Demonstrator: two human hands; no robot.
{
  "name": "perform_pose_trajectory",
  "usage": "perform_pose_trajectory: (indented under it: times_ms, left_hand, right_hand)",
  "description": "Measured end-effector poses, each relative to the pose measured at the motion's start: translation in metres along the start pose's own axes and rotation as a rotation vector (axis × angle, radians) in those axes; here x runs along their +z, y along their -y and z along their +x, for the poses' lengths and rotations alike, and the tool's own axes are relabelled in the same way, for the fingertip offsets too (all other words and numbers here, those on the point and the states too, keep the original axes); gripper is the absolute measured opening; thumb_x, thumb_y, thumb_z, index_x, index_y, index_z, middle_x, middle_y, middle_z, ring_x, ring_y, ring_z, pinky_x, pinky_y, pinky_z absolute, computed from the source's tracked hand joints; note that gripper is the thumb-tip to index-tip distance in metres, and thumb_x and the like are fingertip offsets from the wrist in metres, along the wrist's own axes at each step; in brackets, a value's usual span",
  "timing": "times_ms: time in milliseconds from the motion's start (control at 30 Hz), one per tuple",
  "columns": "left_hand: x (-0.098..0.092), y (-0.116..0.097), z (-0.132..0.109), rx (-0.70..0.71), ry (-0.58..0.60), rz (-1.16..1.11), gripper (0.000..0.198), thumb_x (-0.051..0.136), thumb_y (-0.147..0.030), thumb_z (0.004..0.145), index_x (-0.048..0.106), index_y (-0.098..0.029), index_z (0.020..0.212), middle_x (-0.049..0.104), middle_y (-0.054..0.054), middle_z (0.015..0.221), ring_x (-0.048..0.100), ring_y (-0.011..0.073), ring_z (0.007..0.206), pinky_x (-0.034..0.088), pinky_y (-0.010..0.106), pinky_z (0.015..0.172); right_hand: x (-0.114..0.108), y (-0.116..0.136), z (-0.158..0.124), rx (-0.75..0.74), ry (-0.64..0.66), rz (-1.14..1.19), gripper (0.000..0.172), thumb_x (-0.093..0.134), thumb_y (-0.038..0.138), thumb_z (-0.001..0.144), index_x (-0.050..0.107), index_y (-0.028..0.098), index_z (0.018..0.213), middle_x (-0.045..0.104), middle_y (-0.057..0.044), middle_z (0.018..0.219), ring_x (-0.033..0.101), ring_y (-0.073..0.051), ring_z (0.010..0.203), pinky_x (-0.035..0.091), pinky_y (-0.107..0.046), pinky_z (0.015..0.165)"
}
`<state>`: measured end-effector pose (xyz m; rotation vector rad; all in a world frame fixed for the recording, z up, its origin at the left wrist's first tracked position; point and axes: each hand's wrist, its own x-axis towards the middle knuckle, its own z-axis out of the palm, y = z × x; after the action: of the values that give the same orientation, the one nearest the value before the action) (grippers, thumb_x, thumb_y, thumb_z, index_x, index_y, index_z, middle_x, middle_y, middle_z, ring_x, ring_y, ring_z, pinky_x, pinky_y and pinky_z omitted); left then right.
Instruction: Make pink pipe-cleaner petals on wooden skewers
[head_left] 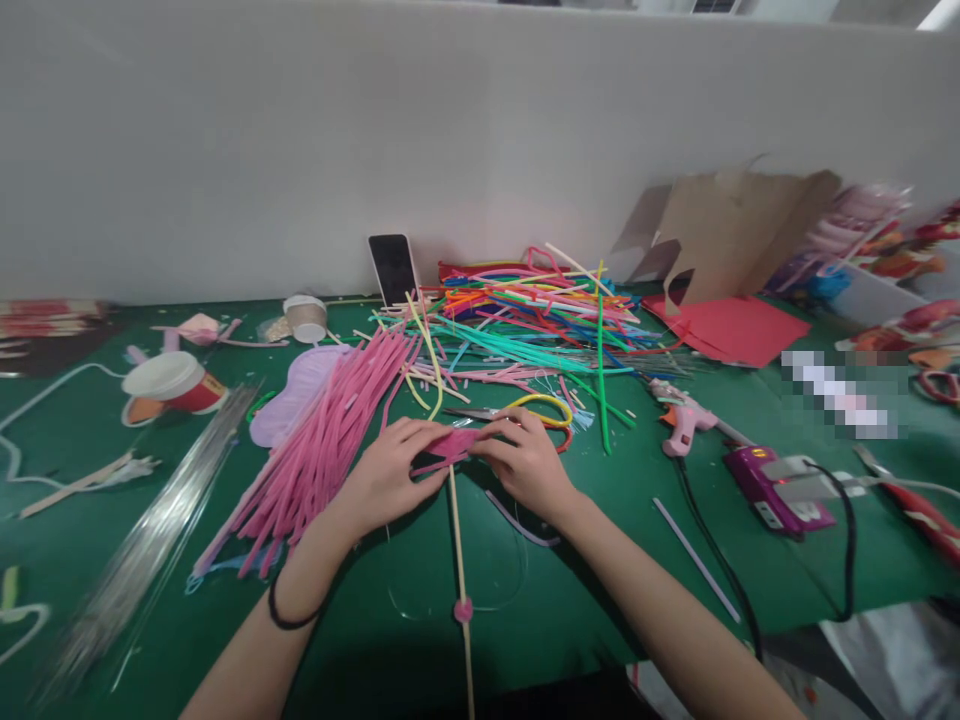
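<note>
My left hand (390,470) and my right hand (525,460) meet over the green table (600,600), both pinching a small pink pipe-cleaner piece (457,443) at the top of a thin wooden stick (461,560). The stick runs down toward me and carries a small pink knot (463,609) lower down. A bundle of pink pipe cleaners (330,440) lies just left of my left hand. A black band sits on my left wrist.
A heap of coloured pipe cleaners (525,320) lies behind my hands, with scissors (517,412) near it. A pink glue gun (686,425), purple device (776,485) and cables are at right. Red paper (735,325), cardboard, phone (392,268), paper cup (176,385) and wire bundle (157,530) surround.
</note>
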<state>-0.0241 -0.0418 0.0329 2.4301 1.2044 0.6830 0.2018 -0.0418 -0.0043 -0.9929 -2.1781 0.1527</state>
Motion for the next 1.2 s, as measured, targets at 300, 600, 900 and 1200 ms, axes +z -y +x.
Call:
perform_pose_trajectory:
  times_ms: [300, 600, 900, 1200]
  left_hand:
    - [-0.035, -0.028, 0.029, -0.300, 0.165, -0.211, 0.033, 0.068, -0.042, 0.076, 0.059, -0.022, 0.101, 0.067, 0.001, 0.098, 0.064, 0.0227, 0.091, 0.049, 0.033, 0.080]
    - [-0.073, -0.054, 0.050, -0.246, 0.091, -0.168, 0.030, 0.069, -0.041, 0.074, 0.055, -0.021, 0.092, 0.063, 0.002, 0.094, 0.060, 0.0223, 0.088, 0.047, 0.034, 0.078]
    - [-0.107, -0.062, 0.077, -0.207, -0.077, -0.253, 0.034, 0.071, -0.044, 0.073, 0.052, -0.022, 0.090, 0.062, 0.000, 0.092, 0.062, 0.0205, 0.087, 0.049, 0.031, 0.075]
    - [-0.095, -0.049, 0.093, -0.273, 0.015, -0.273, 0.043, 0.070, -0.047, 0.073, 0.055, -0.022, 0.104, 0.063, 0.001, 0.089, 0.061, 0.0194, 0.078, 0.048, 0.029, 0.066]
  right_hand:
    - [-0.013, 0.008, 0.010, 0.053, -0.172, 0.197, 0.025, 0.058, 0.012, 0.087, 0.072, 0.031, 0.097, 0.066, -0.004, 0.109, 0.054, -0.022, 0.104, 0.045, -0.041, 0.090]
    - [-0.058, 0.001, 0.049, 0.581, 0.109, 0.965, 0.048, 0.072, 0.043, 0.076, 0.061, 0.021, 0.117, 0.068, -0.007, 0.099, 0.066, -0.016, 0.078, 0.050, -0.026, 0.062]
    - [-0.090, 0.008, 0.113, 0.595, 0.033, 1.087, 0.030, 0.078, 0.039, 0.070, 0.066, 0.020, 0.090, 0.070, -0.001, 0.076, 0.067, -0.014, 0.072, 0.048, -0.022, 0.059]
    - [-0.088, 0.000, 0.108, 0.607, 0.081, 1.128, 0.029, 0.073, 0.023, 0.075, 0.064, 0.019, 0.102, 0.065, 0.002, 0.068, 0.062, -0.011, 0.066, 0.049, -0.024, 0.063]
